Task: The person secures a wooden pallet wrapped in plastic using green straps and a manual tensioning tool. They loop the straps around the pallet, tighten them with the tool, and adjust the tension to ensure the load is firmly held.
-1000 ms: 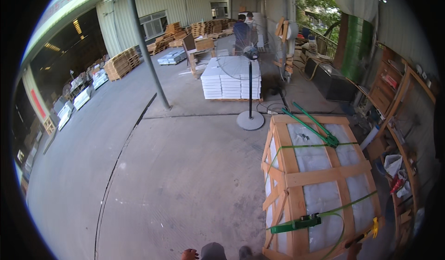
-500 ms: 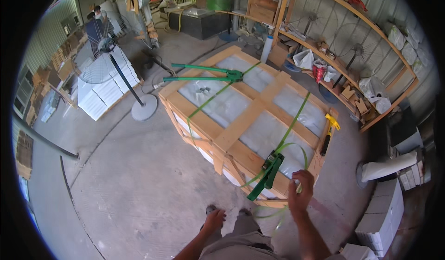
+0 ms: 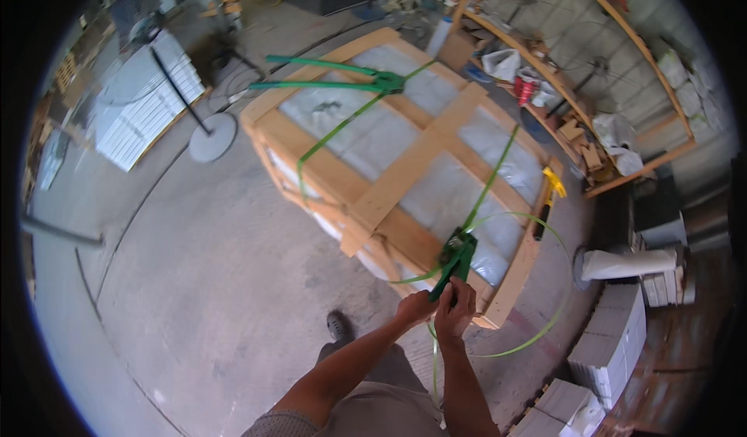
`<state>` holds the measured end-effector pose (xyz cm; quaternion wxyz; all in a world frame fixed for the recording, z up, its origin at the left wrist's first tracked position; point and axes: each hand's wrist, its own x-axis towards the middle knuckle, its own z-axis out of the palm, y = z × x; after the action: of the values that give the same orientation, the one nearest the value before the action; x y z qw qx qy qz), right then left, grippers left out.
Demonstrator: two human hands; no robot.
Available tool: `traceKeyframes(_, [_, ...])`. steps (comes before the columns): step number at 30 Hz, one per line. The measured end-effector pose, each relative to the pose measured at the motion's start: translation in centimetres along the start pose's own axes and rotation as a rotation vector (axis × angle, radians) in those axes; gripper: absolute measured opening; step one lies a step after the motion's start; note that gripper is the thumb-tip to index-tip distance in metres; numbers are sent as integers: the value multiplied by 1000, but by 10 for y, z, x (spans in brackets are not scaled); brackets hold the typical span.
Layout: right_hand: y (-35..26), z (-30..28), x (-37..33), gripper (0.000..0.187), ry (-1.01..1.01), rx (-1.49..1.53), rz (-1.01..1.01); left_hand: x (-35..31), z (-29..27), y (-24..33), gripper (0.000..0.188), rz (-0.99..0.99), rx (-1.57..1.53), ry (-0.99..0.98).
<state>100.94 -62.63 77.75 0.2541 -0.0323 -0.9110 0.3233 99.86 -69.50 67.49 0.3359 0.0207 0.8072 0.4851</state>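
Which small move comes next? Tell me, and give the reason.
Probably grip the lower end of the strap tool firmly and squeeze: the left hand and right hand are both at that end, the strap runs from the tool across the crate, and a loose length loops past the crate's edge. The strap's tightness can't be judged.

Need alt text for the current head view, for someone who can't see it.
A bare left hand and right hand meet at the lower end of a green strapping tool on a large, slatted pale-wood crate, their exact grip unclear. Two light-green straps run over the crate, which also bears a long-handled green tool and a yellow-headed, black-handled hammer.
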Motion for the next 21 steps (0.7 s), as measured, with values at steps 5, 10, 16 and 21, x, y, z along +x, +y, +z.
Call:
traceKeyframes(5, [6, -5, 54, 9, 203, -48, 74, 12, -5, 19, 58, -74, -378, -169])
traceKeyframes(10, [23, -4, 95, 10, 305, 14, 154, 3, -4, 29, 48, -58, -486, -76])
traceKeyframes(16, [109, -3, 215, 18, 247, 13, 453, 3, 3, 48, 48, -72, -460, -38])
traceKeyframes(21, [54, -7, 160, 22, 239, 55, 454, 15, 4, 28, 50, -62, -404, 12])
